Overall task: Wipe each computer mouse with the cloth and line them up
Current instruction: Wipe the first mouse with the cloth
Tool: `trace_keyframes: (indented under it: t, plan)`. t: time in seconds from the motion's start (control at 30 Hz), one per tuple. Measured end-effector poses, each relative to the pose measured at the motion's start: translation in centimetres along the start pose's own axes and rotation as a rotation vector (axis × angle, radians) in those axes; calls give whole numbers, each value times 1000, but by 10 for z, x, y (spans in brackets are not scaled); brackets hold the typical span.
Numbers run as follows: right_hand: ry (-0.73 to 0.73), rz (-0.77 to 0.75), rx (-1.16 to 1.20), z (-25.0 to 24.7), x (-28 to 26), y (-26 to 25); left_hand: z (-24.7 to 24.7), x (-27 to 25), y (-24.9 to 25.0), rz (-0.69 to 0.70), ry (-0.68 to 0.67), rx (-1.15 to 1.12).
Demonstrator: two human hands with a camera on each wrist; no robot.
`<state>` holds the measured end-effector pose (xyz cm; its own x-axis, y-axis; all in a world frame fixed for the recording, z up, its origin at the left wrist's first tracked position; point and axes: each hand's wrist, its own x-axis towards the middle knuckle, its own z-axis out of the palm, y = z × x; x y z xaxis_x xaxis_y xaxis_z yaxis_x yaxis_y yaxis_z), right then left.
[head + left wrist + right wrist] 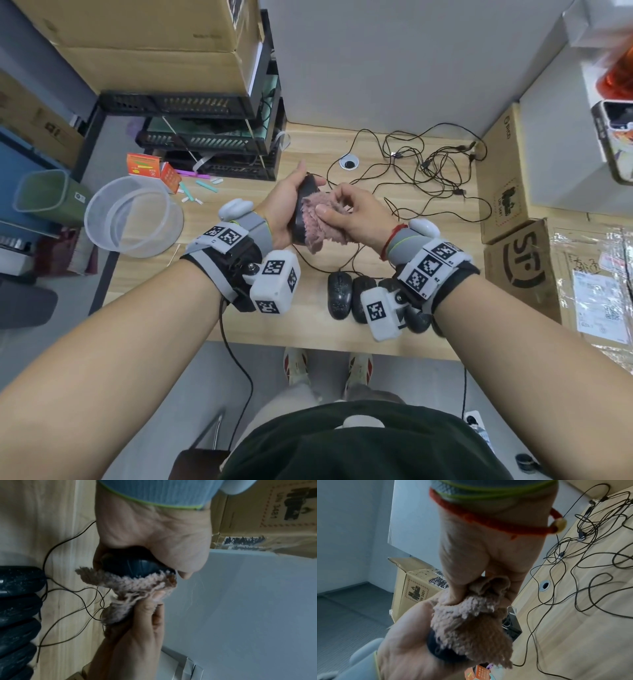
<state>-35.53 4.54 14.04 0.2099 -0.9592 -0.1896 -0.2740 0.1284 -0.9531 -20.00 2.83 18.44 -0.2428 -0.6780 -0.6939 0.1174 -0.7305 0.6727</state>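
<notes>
A: Where is the mouse being cleaned?

B: Up off the surface, in the left hand. That hand's fingers and thumb are wrapped around a black mouse, which sits on edge in the palm. From the left wrist view the same mouse shows dark and rounded under the heel of the hand.

A: And the other hand?

B: The right hand grips a fuzzy pink cloth, bunched in its curled fingers, with the thumb pressing it against the side of the mouse. In the right wrist view the cloth covers most of the mouse, and only a dark strip shows below it.

A: What about the rest of the mice?

B: A row of black mice lies side by side near the front edge of the surface, partly hidden behind the right wrist gear. I cannot count them all. Their thin black cables run back into a loose tangle toward the far side.

A: Anything else nearby?

B: A clear plastic tub at the left, small orange boxes beside it, and cardboard boxes at the right.
</notes>
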Motion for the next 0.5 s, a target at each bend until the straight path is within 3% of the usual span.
trace_keyframes:
  t: [0.1,0.17,0.23,0.37,0.43,0.5]
  plan:
    - [172,24,113,2,11,-5,2,0,-5,-62,-118,52]
    - [271,59,119,0,18,-10,7,0,-7,-52,-104,70]
    - [247,51,107,1,17,-14,8,0,-6,-15,-67,37]
    - [39,-19,-24,2,3,-15,0,4,1,43,-31,-116]
    - [41,-30,-32,3,3,-13,-2,5,2,42,-29,-107]
    - [136,22,66,2,9,-19,-1,2,3,5,-101,-75]
